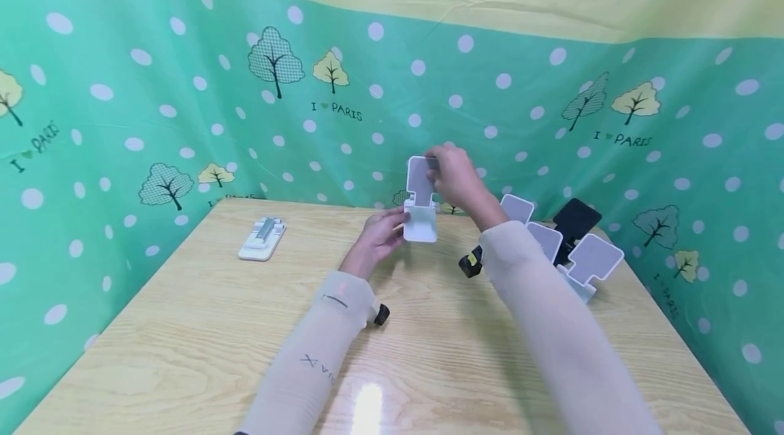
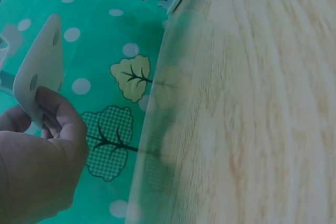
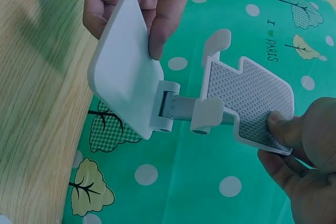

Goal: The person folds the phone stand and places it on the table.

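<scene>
A white folding phone stand [image 1: 420, 225] is held up above the far part of the table, between both hands. My left hand [image 1: 381, 234] pinches the edge of its flat base plate [image 3: 123, 72], thumb on one face and fingers on the other. The right hand [image 1: 458, 176] grips the outer end of the grey-padded holder plate [image 3: 257, 98], its thumb on the textured pad. A hinged arm [image 3: 184, 107] joins the two plates, extended and unfolded. In the left wrist view, the base plate [image 2: 42, 72] shows its underside with round feet.
A folded white phone stand [image 1: 263, 239] lies at the table's far left. Several opened stands cluster at the right, white ones [image 1: 595, 258] and a black one [image 1: 577, 218]. The wooden table [image 1: 184, 353] ends at a green patterned curtain [image 1: 380, 67].
</scene>
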A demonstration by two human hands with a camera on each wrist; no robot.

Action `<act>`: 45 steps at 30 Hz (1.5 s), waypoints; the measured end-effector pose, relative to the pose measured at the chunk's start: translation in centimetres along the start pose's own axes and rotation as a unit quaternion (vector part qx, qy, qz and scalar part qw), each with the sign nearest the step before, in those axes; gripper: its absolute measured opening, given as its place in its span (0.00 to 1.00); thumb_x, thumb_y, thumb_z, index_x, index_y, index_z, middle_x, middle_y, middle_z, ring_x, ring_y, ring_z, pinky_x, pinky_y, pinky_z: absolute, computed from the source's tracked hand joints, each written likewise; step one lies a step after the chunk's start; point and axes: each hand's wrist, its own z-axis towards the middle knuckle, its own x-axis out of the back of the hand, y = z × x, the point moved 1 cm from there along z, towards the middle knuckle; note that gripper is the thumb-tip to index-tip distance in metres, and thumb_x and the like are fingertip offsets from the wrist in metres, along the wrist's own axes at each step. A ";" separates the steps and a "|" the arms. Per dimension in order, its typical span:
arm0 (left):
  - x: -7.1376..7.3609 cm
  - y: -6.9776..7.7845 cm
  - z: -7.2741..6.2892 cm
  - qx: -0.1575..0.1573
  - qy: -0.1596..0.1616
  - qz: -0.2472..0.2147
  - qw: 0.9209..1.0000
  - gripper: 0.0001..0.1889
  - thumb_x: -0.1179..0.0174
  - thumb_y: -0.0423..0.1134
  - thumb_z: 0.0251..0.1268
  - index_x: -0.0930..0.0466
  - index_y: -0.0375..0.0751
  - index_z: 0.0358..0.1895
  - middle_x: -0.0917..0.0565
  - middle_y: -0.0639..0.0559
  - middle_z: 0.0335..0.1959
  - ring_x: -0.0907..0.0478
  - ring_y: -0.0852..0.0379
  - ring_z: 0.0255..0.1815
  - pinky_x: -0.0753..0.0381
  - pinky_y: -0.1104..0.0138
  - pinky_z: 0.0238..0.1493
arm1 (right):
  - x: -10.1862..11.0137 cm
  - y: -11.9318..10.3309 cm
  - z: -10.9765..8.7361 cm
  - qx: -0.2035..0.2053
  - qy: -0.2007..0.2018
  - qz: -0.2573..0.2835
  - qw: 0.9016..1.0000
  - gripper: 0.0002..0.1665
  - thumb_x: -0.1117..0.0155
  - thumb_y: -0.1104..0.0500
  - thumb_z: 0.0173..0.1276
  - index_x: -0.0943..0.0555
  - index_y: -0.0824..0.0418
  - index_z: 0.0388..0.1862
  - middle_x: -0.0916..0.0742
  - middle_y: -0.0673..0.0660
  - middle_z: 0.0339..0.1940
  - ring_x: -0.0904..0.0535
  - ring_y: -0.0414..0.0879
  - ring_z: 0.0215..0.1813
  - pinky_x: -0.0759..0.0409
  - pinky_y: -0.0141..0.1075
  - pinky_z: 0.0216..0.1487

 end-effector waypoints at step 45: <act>0.5 0.2 0.1 0.020 0.004 0.020 1.000 0.24 0.40 0.27 0.71 0.28 0.31 0.69 0.23 0.35 0.66 0.25 0.38 0.67 0.20 0.56 0.66 | -1.4 0.1 -0.4 0.029 0.076 -0.011 0.997 0.12 0.33 0.72 0.67 0.18 0.66 0.49 0.17 0.60 0.44 0.20 0.55 0.49 0.14 0.44 0.51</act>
